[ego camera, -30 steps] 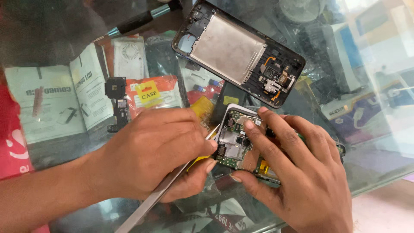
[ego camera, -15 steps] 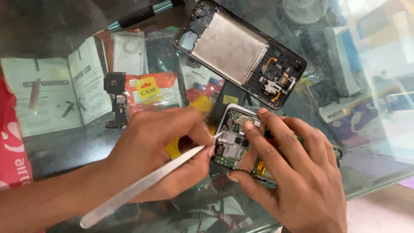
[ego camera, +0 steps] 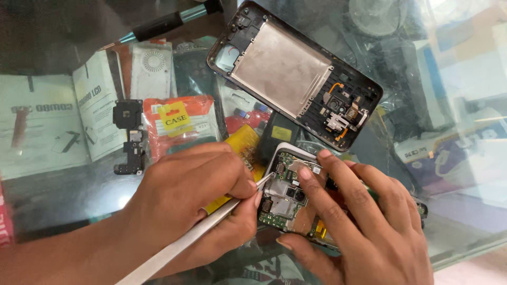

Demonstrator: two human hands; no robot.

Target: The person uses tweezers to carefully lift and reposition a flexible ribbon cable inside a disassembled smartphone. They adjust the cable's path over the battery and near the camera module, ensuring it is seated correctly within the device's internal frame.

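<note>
Glass counter top (ego camera: 465,221), see-through, with packaged phone accessories showing in the shelf beneath it: pale cartons at left, an orange packet (ego camera: 179,126) near centre, a yellow packet (ego camera: 244,145) partly under the left hand.

Stripped phone frame (ego camera: 293,74) lies flat on the glass at upper centre, tilted diagonally; bare metal midplate, small boards and orange flex at its lower right end. Well apart from both hands.

Opened phone (ego camera: 293,198) lies on the glass at lower centre, green circuit board and metal shields exposed. It sits between the two hands, just below the frame.

Right hand (ego camera: 359,227) rests over the right side of the opened phone, fingers slightly spread and pressed down; two fingertips (ego camera: 306,173) bear on the board's upper edge, thumb along the lower edge. Pinning it flat rather than pinching.

Left hand (ego camera: 195,198) comes in from the left, fingers drawn together, pinching metal tweezers (ego camera: 185,244). The shaft runs from lower left up to the right; the tip (ego camera: 266,179) touches the left edge of the board.

Dark tool with a teal shaft (ego camera: 163,22) lies at the top edge, far from the hands.

Small black board with flex cable (ego camera: 129,138) lies loose on the glass left of the left hand, not touched
</note>
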